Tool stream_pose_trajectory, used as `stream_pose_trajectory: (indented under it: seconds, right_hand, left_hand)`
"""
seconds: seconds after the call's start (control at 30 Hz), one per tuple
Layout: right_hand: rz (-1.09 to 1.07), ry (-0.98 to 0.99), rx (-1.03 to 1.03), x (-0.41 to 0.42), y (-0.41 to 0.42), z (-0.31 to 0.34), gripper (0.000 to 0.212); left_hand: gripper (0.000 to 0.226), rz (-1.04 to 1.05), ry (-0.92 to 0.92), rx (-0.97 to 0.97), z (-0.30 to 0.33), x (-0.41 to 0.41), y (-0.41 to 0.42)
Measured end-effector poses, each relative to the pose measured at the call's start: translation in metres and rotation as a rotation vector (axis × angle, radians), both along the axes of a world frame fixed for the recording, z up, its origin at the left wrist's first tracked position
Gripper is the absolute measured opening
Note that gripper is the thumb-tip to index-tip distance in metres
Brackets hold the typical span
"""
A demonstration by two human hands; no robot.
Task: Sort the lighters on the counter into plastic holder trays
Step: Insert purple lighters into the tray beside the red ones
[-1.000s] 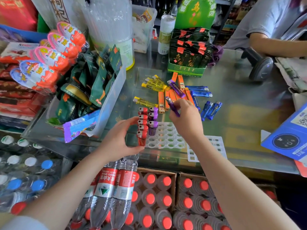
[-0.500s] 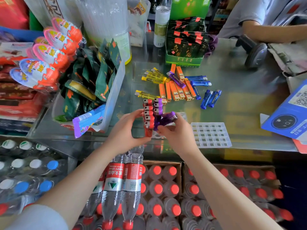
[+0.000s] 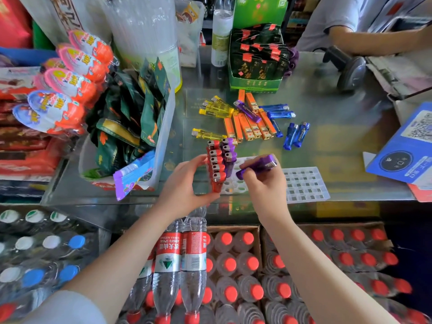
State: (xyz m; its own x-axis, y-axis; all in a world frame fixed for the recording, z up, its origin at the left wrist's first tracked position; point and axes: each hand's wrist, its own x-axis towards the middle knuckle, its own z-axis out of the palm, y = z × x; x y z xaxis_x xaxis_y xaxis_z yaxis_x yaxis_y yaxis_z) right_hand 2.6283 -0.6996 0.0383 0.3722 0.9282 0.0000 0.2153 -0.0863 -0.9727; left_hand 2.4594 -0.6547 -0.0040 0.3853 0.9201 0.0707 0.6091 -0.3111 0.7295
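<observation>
glass shop counter (image 3: 327, 127) | centre: loose yellow, orange, blue plastic lighters (image 3: 247, 122) | near right: empty white gridded plastic tray (image 3: 304, 185) | far: green carton of sachets (image 3: 254, 84)

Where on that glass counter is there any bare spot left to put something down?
Bare glass lies between the blue lighters and the blue card, up toward the barcode scanner. Around the holder tray and both hands it's crowded.

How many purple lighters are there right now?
5 that I can see: three standing in the tray at and, one held in the right hand at, and one on the loose pile. More may be hidden.
</observation>
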Motion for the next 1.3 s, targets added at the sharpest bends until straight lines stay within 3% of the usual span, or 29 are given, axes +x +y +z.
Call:
stream_pose_trajectory:
  seconds: [0.23, 0.33, 0.43, 0.53, 0.63, 0.9, 1.03, 1.17, 1.3]
  right_hand:
    - [0.069, 0.128, -0.099, -0.007, 0.002, 0.0, 0.015]
    - [0.115, 0.077, -0.125, -0.008, 0.0, -0.006, 0.024]
    - [0.141, -0.07, -0.159, -0.009, 0.001, -0.007, 0.035]
    - [0.17, -0.367, -0.141, -0.006, 0.005, -0.003, 0.042]
    - [0.213, -0.607, -0.062, -0.002, 0.008, -0.001, 0.03]
    - [0.309, -0.855, 0.011, -0.004, 0.012, -0.009, 0.027]
    - [0.379, -0.886, -0.031, -0.003, 0.012, -0.006, 0.029]
    - [0.591, -0.866, -0.089, 0.028, 0.029, 0.009, 0.036]
    - [0.371, -0.708, 0.011, 0.053, 0.061, 0.019, 0.029]
  left_hand:
    - [0.085, -0.011, -0.002, 0.002, -0.002, -0.001, 0.001]
    - [0.083, -0.023, -0.013, 0.011, -0.001, -0.001, 0.001]
    - [0.079, -0.036, -0.022, 0.001, -0.002, -0.002, 0.002]
    - [0.075, -0.056, -0.033, -0.001, -0.001, -0.002, 0.003]
    - [0.076, -0.048, -0.042, -0.001, 0.0, -0.002, 0.002]
    - [0.076, -0.028, -0.04, 0.003, 0.003, -0.002, -0.002]
    - [0.073, -0.025, -0.052, -0.003, 0.004, -0.002, -0.002]
    - [0.073, 0.0, -0.03, -0.004, 0.006, 0.001, -0.004]
    - [0.071, 0.034, -0.028, -0.014, 0.006, 0.005, -0.003]
